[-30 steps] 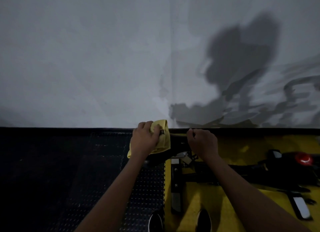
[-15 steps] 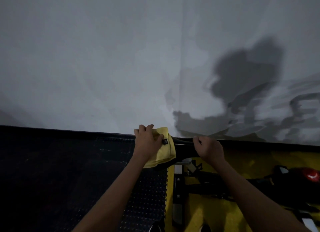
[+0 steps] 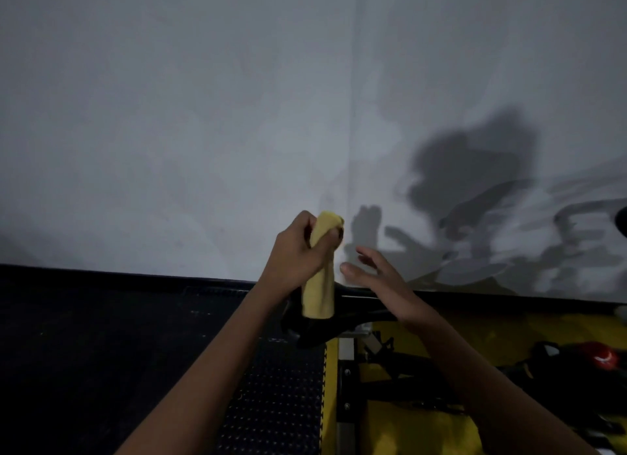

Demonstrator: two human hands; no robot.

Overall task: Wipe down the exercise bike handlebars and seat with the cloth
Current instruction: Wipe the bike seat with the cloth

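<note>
My left hand [image 3: 298,254] grips a yellow cloth [image 3: 320,285] bunched into a hanging roll, lifted in front of the wall. The cloth's lower end hangs down over the black exercise bike part [image 3: 353,319], a dark curved piece just below both hands; whether it is the seat or a handlebar I cannot tell. My right hand [image 3: 376,278] hovers just right of the cloth with fingers spread, holding nothing and not touching the black part.
A pale wall [image 3: 203,132] fills the upper view, with shadows at the right. Below lie a black studded mat [image 3: 278,403] on the left and a yellow floor [image 3: 407,427] with black bike frame parts and a red knob [image 3: 602,358] on the right.
My left hand has lifted the cloth off the black part and now holds it upright. My right hand has let go of the part and opened.
</note>
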